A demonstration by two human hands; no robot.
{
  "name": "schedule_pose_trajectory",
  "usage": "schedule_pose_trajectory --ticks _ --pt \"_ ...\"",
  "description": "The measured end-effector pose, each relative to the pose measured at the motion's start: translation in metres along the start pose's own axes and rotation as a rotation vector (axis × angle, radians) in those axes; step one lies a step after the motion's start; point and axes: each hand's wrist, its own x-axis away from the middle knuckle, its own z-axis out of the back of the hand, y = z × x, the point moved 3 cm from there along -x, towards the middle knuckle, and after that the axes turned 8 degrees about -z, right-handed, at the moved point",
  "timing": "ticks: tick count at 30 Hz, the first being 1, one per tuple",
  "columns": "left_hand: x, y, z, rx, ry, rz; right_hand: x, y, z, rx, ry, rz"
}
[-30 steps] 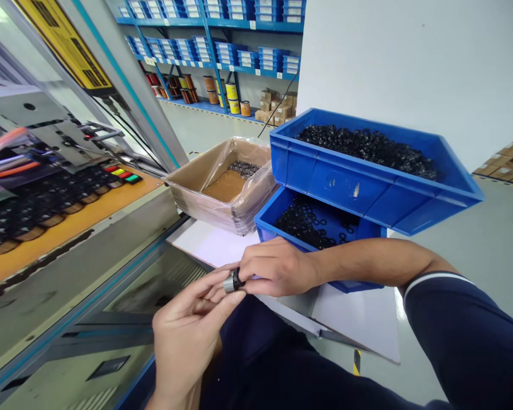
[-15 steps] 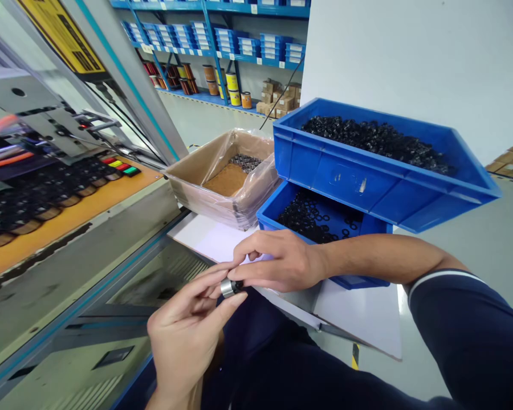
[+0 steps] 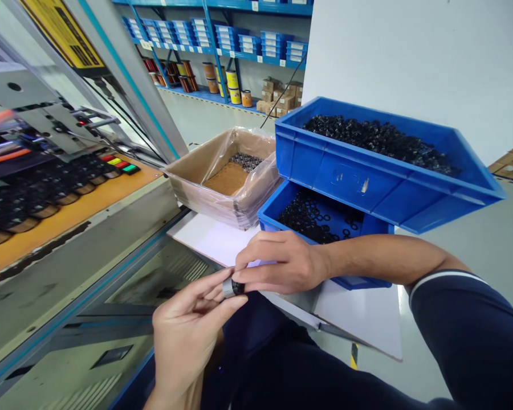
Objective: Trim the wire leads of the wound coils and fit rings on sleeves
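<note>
Between the thumb and fingers of my left hand point(image 3: 192, 319) is a small metal ring-shaped core point(image 3: 228, 288), grey and finely ridged around its side. A black plastic end piece point(image 3: 238, 287) sits against its right side. My right hand point(image 3: 284, 262) pinches at that black piece with its fingertips, so both hands meet on the same small part. Fingers cover some of the part, and I cannot tell whether the black piece is fully seated. Just beyond my right hand stands the lower blue bin point(image 3: 267, 219), with loose black rings point(image 3: 308, 219) in it.
An upper blue bin point(image 3: 346, 171) full of black parts rests over the lower one. Left of it is a plastic-lined cardboard box point(image 3: 200, 196) holding metal pieces. At left, a machine's orange bench point(image 3: 123, 185) carries rows of dark parts. Blue shelving point(image 3: 209, 34) stands behind.
My hands have shifted very slightly to the right with the part. The metal core has turned a little, and its ridged side shows more plainly now.
</note>
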Motion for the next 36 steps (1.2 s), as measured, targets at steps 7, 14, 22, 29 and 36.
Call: schedule_pose_trajectory --ticks 7,14,22,29,36 --pt "-0.001 -0.007 0.004 0.052 -0.018 0.029 0.001 -0.003 0.003 0.093 0.084 0.138" --pt "-0.003 -0.009 0.001 0.11 -0.003 0.073 -0.002 -0.004 0.002 0.069 0.09 0.1" --pt "0.012 -0.006 -0.018 0.06 0.232 -0.037 0.002 -0.004 0.004 0.137 0.153 0.095" --pt "0.008 0.013 -0.004 -0.325 -0.047 -0.559 0.0 -0.013 -0.005 -0.044 0.142 -0.024" --pt "0.011 0.03 0.027 -0.515 -0.073 -0.653 -0.025 0.019 0.085 0.371 -0.143 -0.115"
